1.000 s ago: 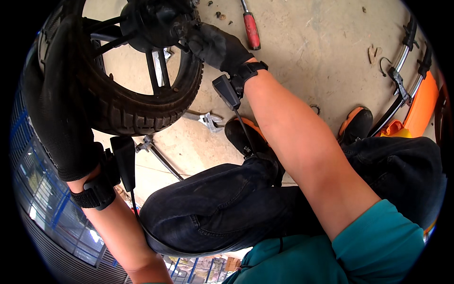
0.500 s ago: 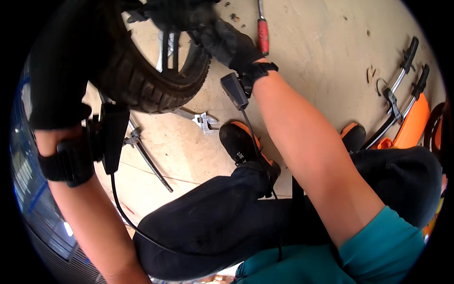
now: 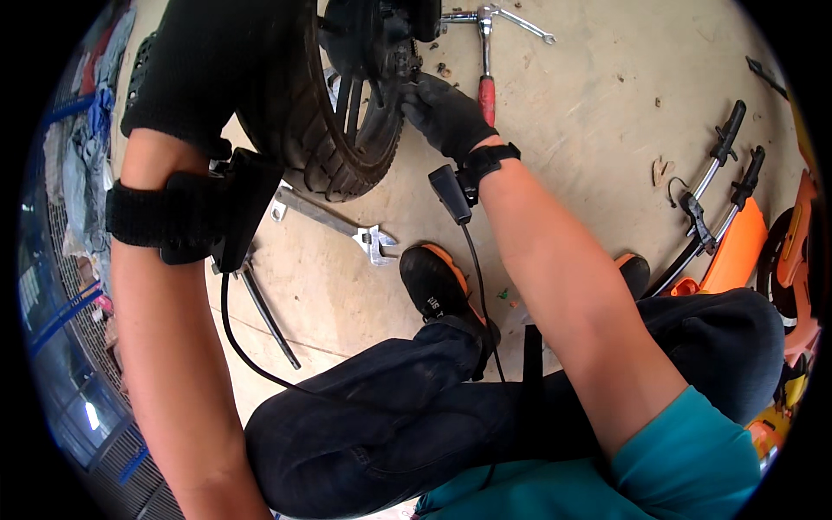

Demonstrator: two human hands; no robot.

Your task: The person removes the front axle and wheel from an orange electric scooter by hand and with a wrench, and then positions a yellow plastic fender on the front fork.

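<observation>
Concrete floor (image 3: 589, 139) shows wider now; both hands, left (image 3: 204, 78) and right (image 3: 446, 113), still grasp the wheel (image 3: 334, 130).

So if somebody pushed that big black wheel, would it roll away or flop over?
The wheel looks round with knobby rubber tread, so it would probably roll if it were free. It seems stiff, not floppy: thick tyre, hard spokes. The gloved left hand lies over it and the right hand is at its hub, so it likely stays put.

Open concrete floor (image 3: 598, 130) right of the tyre (image 3: 325, 143); adjustable wrench (image 3: 334, 221) and red-handled tool (image 3: 486, 91) nearby.
</observation>
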